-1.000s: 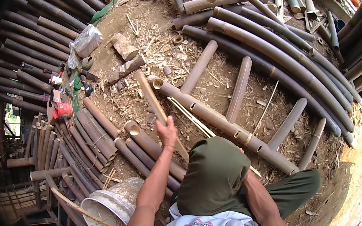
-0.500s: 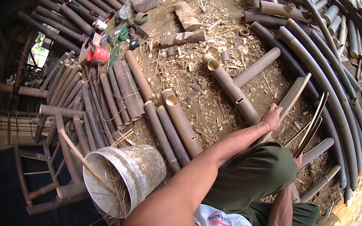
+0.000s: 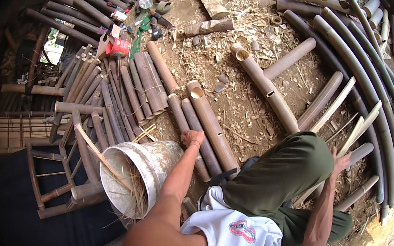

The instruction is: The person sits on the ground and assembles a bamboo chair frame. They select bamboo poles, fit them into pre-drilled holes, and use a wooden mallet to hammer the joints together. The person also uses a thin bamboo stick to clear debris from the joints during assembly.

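My left hand has reached to a row of bamboo poles in the middle. Its fingers curl over a slim brown bamboo pole. Beside that lie a darker pole and a thicker bamboo tube with a cut open end and a small notch. To the right of my raised knee, my right hand is closed around split bamboo strips, their pale inner faces showing. Another pale strip slants up just beyond the knee, next to a round bamboo piece.
A whitish bucket with shavings lies tipped beside my left arm. A T-shaped bamboo joint rests ahead. Long curved poles line the right side. A bamboo frame stands at left; a red container sits farther back.
My left hand has left the bamboo on the right and swung left to the slim pole. The strips in my right hand have turned, now showing pale faces. The view has shifted slightly.
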The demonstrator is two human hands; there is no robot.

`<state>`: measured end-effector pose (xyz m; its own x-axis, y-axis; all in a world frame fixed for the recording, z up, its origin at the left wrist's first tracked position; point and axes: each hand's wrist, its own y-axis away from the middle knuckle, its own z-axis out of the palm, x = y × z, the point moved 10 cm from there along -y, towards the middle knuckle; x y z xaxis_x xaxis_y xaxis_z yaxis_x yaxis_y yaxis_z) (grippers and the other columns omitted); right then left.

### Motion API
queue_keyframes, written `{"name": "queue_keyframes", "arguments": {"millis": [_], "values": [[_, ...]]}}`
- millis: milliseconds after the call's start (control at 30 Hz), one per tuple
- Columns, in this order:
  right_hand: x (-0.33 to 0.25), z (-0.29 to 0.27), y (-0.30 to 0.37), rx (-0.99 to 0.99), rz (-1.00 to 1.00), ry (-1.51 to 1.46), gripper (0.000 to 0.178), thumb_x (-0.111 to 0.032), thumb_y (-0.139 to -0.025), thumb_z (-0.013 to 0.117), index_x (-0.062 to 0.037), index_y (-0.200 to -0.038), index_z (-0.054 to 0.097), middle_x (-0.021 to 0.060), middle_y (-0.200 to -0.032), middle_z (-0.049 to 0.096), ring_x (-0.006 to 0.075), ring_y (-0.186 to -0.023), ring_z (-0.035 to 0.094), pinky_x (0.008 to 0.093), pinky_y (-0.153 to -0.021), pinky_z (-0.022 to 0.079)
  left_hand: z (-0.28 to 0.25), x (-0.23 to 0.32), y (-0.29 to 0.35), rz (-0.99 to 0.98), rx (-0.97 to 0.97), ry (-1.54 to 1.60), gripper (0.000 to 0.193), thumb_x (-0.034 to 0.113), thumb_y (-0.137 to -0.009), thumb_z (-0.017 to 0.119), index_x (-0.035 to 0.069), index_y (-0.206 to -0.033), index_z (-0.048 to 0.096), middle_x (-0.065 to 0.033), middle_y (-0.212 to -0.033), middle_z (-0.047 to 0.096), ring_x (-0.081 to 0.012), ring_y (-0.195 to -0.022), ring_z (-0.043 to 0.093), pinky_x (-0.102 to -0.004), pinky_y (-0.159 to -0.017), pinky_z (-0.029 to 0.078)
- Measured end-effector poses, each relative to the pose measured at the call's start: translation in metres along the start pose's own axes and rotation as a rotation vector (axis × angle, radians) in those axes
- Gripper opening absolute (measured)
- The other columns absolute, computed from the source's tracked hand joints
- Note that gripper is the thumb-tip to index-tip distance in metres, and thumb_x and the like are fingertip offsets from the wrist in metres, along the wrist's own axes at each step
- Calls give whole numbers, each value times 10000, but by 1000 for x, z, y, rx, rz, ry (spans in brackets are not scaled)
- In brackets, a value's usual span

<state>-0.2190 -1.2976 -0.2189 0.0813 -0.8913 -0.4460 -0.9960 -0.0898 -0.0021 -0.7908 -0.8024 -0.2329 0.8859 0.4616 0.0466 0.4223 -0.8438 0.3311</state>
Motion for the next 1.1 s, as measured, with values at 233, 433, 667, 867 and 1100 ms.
{"name": "queue_keyframes", "arguments": {"millis": [233, 433, 667, 867, 1100], "values": [[6, -81, -14, -105, -37, -458, 724, -253, -951, 680, 2, -1516, 307, 249, -1416, 427, 310, -1096, 600, 405, -909, 532, 30, -72, -3, -268, -154, 335, 968, 619, -809, 639, -107, -1399, 393, -284, -1449, 439, -429, -1346, 436, -472, -1131, 359], [51, -56, 10, -251, 322, -614, 675, -267, -961, 671, -31, -1499, 339, 193, -1290, 556, 246, -1005, 630, 350, -820, 531, 23, -85, -31, 11, -75, 330, 1006, 733, -852, 557, -128, -1364, 475, -267, -1435, 488, -373, -1339, 473, -429, -1128, 374], [38, -56, 14, -265, 307, -623, 682, -291, -967, 664, -63, -1515, 328, 202, -1365, 515, 241, -980, 646, 339, -787, 525, -8, 32, 9, 120, -772, 1450, 806, 749, -881, 500, 3, -1169, 604, -134, -960, 694, -255, -768, 696, -398, -696, 605], [28, -78, 15, -211, 304, -677, 646, -287, -969, 661, -67, -1497, 362, 178, -1339, 531, 213, -944, 649, 322, -761, 523, -122, 163, 92, 372, -1097, 1826, 754, 630, -882, 527, -15, -1272, 557, -149, -1108, 646, -275, -938, 674, -444, -873, 584], [4, -163, 24, -45, 225, -895, 571, -225, -981, 642, -53, -1470, 402, 125, -1263, 573, 163, -917, 638, 267, -751, 522, -162, 241, 108, 663, -939, 1443, 695, 614, -823, 724, 101, -1252, 535, -91, -882, 648, -238, -796, 680, -416, -732, 593]]}}
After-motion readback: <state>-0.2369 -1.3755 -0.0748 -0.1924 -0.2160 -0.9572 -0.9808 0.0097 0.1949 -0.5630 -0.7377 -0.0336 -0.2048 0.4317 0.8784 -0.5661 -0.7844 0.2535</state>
